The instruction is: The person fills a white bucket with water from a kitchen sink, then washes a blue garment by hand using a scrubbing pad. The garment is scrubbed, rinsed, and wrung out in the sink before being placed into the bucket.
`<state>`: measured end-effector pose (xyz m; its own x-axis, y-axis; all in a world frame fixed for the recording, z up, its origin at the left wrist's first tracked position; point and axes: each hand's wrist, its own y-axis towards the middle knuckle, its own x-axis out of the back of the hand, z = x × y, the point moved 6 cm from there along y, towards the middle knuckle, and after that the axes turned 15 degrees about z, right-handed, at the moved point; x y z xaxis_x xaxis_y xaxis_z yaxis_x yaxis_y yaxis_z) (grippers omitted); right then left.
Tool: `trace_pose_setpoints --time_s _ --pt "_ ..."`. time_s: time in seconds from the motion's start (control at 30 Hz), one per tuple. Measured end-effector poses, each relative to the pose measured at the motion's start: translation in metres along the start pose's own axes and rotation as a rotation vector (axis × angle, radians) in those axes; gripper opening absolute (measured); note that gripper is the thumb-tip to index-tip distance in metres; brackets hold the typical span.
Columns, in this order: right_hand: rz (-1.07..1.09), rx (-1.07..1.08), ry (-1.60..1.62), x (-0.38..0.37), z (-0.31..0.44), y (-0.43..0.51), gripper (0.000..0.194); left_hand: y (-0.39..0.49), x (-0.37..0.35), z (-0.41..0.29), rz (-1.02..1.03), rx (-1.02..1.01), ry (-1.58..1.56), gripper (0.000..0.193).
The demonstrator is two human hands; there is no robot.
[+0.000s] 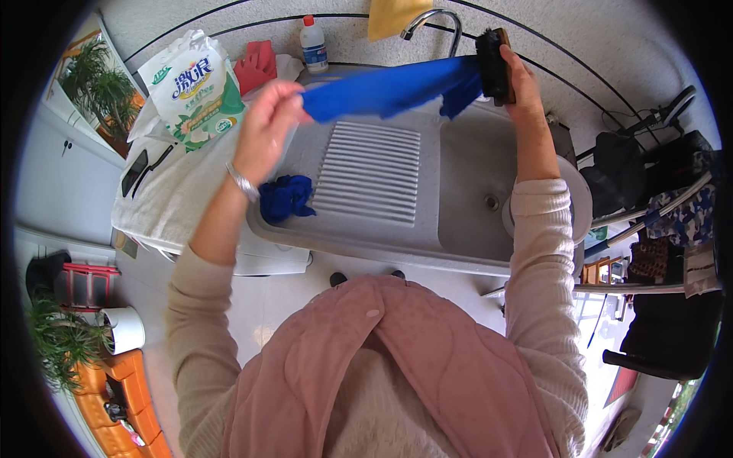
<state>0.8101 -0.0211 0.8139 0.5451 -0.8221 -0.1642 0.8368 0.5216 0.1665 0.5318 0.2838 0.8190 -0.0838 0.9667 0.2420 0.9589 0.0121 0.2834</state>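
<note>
My left hand (268, 129) grips one end of a blue cloth (383, 89). The cloth stretches across above the grey washboard sink (366, 174) and is slightly blurred. Its other end meets the black bristles of a wooden-backed scrub brush (493, 67), which my right hand (524, 86) holds by the back. Whether my right fingers also pinch the cloth is hidden behind the brush. A second blue cloth (284, 197) lies bunched at the sink's left end, beside the ribs.
Behind the basin stands a chrome faucet (441, 14). Left of the sink are a bag of washing powder (194, 86), pink rubber gloves (255, 66), a white bottle (314, 46) and a black knife (152, 169). A round white tub (575, 197) sits under my right forearm.
</note>
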Motion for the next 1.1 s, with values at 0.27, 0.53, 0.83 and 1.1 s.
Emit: trace_pose_setpoints --time_s 0.27,0.53,0.83,1.1 --pt "-0.015 -0.005 -0.313 -0.06 -0.07 0.043 0.058 -0.084 -0.054 0.159 -0.122 0.334 -0.23 0.015" --pt "0.294 -0.416 -0.427 -0.049 -0.194 0.01 0.068 -0.132 -0.039 0.243 0.01 0.508 0.502 0.027" --pt "0.384 -0.607 -0.431 -0.053 -0.301 -0.029 0.06 -0.052 -0.08 0.248 0.513 0.881 0.927 0.034" --pt "0.009 -0.262 -0.441 0.023 -0.185 -0.009 0.059 -0.053 -0.114 0.187 0.298 0.502 0.124 0.019"
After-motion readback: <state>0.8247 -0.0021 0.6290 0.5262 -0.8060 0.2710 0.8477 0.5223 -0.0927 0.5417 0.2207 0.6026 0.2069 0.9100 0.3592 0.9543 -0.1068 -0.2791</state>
